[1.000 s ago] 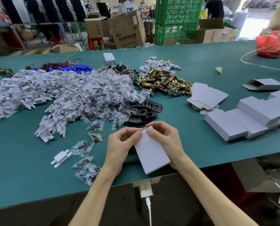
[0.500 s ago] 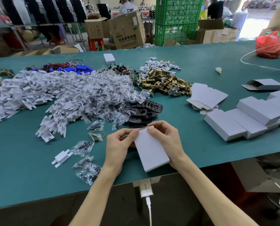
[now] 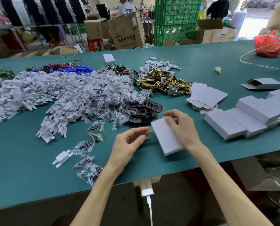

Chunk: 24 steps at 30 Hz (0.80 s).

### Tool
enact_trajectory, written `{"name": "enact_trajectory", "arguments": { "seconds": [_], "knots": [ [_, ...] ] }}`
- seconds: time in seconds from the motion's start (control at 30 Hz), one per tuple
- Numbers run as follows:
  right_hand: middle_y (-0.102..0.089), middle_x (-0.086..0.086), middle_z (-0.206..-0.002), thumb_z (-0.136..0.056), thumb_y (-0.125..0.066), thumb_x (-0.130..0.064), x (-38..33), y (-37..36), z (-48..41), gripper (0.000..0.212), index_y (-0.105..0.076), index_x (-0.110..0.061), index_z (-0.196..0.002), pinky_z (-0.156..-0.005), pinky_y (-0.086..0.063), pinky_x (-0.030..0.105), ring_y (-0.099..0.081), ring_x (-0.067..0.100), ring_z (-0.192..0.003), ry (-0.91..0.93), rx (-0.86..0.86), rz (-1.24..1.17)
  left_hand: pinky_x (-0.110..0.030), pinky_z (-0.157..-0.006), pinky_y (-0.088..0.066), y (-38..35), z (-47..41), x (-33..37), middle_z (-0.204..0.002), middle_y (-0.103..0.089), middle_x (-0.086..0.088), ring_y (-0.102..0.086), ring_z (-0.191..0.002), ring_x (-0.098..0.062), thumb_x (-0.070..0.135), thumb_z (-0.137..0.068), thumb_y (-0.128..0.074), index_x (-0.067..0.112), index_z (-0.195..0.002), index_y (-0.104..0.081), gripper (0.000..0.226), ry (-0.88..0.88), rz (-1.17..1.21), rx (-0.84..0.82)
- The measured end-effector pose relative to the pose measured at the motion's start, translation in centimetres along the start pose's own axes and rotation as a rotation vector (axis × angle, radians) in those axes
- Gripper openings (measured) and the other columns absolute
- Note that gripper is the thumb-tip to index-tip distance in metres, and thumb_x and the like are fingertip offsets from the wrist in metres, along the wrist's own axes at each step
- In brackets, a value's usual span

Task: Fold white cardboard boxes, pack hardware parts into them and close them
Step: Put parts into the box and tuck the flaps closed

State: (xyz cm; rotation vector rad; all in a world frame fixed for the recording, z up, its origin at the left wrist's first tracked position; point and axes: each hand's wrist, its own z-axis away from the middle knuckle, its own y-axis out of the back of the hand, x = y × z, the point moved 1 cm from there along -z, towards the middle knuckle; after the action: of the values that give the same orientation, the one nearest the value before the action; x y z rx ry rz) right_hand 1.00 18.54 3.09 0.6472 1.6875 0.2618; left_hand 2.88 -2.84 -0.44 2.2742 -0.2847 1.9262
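Your right hand (image 3: pixel 181 128) grips the seemingly closed box (image 3: pixel 166 141) to move it, your left hand (image 3: pixel 129 144) loose and empty beside it.

Chinese print on brown carton (image 3: pixel 127 30), unreadable

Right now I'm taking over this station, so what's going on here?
A person is packing hardware at a green table. Their right hand grips a white box that looks closed, near the front edge, while the left hand hovers open beside it, holding nothing. Finished boxes lie to the right, with flat blanks behind them. Heaps of bagged screws, brass latches and black plates wait beyond.
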Motion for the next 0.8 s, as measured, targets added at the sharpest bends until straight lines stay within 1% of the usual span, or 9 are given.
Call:
{"name": "enact_trajectory", "arguments": {
  "seconds": [0.1,0.17,0.23,0.3,0.37,0.43,0.53,0.67,0.8],
  "knots": [
    [-0.071,-0.002,-0.112,-0.104,-0.054,-0.019,0.4,0.5,0.0,0.020,-0.069,-0.019,-0.117,-0.083,-0.047,0.028,-0.064,0.017,-0.104,-0.019,0.034,0.064,-0.022,-0.096,-0.053,-0.2,0.1,0.1,-0.111,-0.079,-0.002,-0.073,-0.111,-0.016,-0.001,-0.098,-0.065,0.007,-0.121,-0.072,0.025,0.008,-0.037,-0.019],
    [-0.067,0.001,-0.126,-0.104,-0.053,-0.021,0.6,0.7,0.4,0.028,-0.063,-0.017,-0.130,-0.098,-0.047,0.033,-0.060,0.020,-0.119,-0.015,0.016,0.155,-0.020,-0.092,-0.053,-0.2,0.0,0.1,-0.110,-0.080,-0.002,-0.074,-0.109,-0.016,-0.001,-0.099,-0.063,0.008,-0.120,-0.073,0.024,0.005,-0.040,-0.007],
    [-0.055,0.002,-0.144,-0.102,-0.056,-0.036,0.3,0.7,1.1,0.046,-0.051,-0.019,-0.144,-0.109,-0.041,0.038,-0.049,0.023,-0.133,0.010,-0.078,0.290,-0.019,-0.089,-0.053,-0.1,-0.1,0.1,-0.109,-0.080,-0.001,-0.074,-0.109,-0.016,0.000,-0.100,-0.062,0.009,-0.120,-0.073,0.024,0.004,-0.051,0.001],
    [-0.039,0.004,-0.155,-0.096,-0.057,-0.057,-0.2,0.1,2.0,0.069,-0.040,-0.023,-0.152,-0.111,-0.036,0.042,-0.037,0.029,-0.140,0.009,-0.192,0.458,-0.018,-0.087,-0.053,-0.2,0.0,0.0,-0.109,-0.080,-0.001,-0.074,-0.108,-0.016,0.001,-0.101,-0.062,0.010,-0.120,-0.073,0.024,0.006,-0.063,0.005],
    [-0.023,0.006,-0.162,-0.092,-0.058,-0.064,-0.4,-0.5,2.9,0.079,-0.033,-0.024,-0.155,-0.113,-0.035,0.045,-0.029,0.032,-0.143,-0.002,-0.245,0.561,-0.019,-0.086,-0.053,-0.1,0.0,0.0,-0.109,-0.080,0.000,-0.074,-0.106,-0.016,0.002,-0.101,-0.062,0.013,-0.120,-0.073,0.024,0.007,-0.078,0.017],
    [-0.022,0.005,-0.158,-0.093,-0.063,-0.050,-0.5,-0.4,3.3,0.072,-0.036,-0.021,-0.152,-0.107,-0.041,0.043,-0.035,0.032,-0.139,-0.016,-0.221,0.508,-0.020,-0.083,-0.054,0.0,0.0,0.0,-0.108,-0.080,0.000,-0.074,-0.103,-0.017,0.003,-0.101,-0.062,0.015,-0.118,-0.074,0.024,0.003,-0.098,0.030],
    [-0.034,0.002,-0.145,-0.090,-0.066,-0.032,-0.8,0.8,2.6,0.062,-0.045,-0.017,-0.146,-0.095,-0.047,0.040,-0.050,0.029,-0.122,-0.003,-0.190,0.440,-0.022,-0.079,-0.055,0.1,0.0,-0.1,-0.106,-0.080,0.000,-0.074,-0.099,-0.017,0.003,-0.101,-0.061,0.014,-0.117,-0.074,0.023,0.007,-0.119,0.042],
    [-0.039,0.000,-0.147,-0.082,-0.073,-0.024,-0.2,4.9,0.0,0.062,-0.053,-0.018,-0.141,-0.105,-0.042,0.039,-0.047,0.023,-0.130,0.053,-0.180,0.491,-0.022,-0.077,-0.055,0.1,0.0,-0.1,-0.102,-0.080,-0.002,-0.074,-0.094,-0.017,0.000,-0.102,-0.060,0.012,-0.114,-0.074,0.023,0.025,-0.126,0.077],
    [-0.042,0.003,-0.149,-0.079,-0.075,-0.018,1.9,10.4,-2.5,0.061,-0.058,-0.016,-0.138,-0.111,-0.039,0.039,-0.048,0.024,-0.133,0.037,-0.120,0.547,-0.020,-0.076,-0.054,0.1,-0.1,-0.2,-0.100,-0.080,-0.002,-0.074,-0.092,-0.016,-0.002,-0.102,-0.058,0.011,-0.111,-0.074,0.023,0.030,-0.131,0.086]
  ]
}}
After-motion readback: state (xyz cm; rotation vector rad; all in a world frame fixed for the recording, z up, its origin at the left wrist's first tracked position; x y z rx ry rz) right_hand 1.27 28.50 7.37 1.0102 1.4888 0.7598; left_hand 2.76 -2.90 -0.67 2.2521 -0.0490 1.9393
